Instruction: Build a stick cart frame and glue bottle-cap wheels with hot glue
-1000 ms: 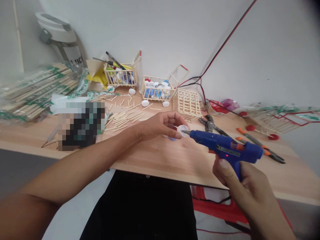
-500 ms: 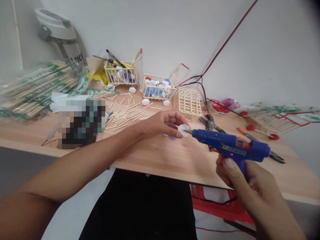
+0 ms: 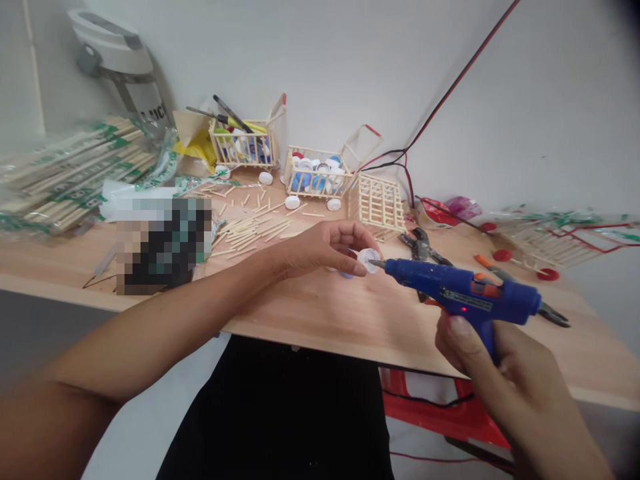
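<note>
Between the thumb and fingers of my left hand [image 3: 333,248] is a white bottle cap [image 3: 369,260], its hollow side turned toward the right. My right hand [image 3: 493,373] grips a blue hot glue gun [image 3: 450,287] by its handle, and a small red light glows on its body. The metal nozzle points left and reaches into the cap's opening; whether it touches the inside cannot be made out. A blue cap [image 3: 345,274] lies on the table just below my left fingers, partly hidden.
Behind my hands stand two small stick carts [image 3: 317,173] [image 3: 245,143] filled with caps, and a stick lattice frame [image 3: 379,205]. Cut sticks [image 3: 245,233] lie scattered at left. Pliers [image 3: 423,250] rest behind the glue gun. Bagged sticks [image 3: 75,177] fill the far left.
Hardly anything differs. Both hands, the cap and the glue gun keep nearly the same position, with only a very slight shift of the view.
</note>
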Motion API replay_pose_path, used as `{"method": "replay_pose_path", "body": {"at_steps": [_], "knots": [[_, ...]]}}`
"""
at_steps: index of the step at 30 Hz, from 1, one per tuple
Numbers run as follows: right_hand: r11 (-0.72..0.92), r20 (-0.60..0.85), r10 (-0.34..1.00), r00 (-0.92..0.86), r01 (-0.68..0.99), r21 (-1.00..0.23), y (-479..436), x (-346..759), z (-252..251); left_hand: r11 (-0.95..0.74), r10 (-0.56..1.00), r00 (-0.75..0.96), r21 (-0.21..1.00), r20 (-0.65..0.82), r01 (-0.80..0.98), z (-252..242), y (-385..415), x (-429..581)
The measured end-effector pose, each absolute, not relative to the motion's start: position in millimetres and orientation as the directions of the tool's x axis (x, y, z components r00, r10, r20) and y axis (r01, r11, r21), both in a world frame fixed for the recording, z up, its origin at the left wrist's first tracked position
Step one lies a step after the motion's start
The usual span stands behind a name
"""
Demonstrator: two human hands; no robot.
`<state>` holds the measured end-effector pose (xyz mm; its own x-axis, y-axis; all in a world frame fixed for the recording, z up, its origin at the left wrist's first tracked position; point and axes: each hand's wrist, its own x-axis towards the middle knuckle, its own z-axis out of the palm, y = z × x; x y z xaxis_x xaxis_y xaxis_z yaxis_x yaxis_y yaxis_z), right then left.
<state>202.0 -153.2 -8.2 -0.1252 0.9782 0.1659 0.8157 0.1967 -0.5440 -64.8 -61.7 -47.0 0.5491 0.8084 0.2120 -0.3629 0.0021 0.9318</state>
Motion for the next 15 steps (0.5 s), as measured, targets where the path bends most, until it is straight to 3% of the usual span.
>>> {"method": "replay_pose_path", "body": {"at_steps": [15], "knots": [[0.141,0.144,0.987,-0.073,0.822,-0.552,-158,189,7,0.011,0.802,0.560,0.932,0.209,-0.362,-47,-62,-65]]}}
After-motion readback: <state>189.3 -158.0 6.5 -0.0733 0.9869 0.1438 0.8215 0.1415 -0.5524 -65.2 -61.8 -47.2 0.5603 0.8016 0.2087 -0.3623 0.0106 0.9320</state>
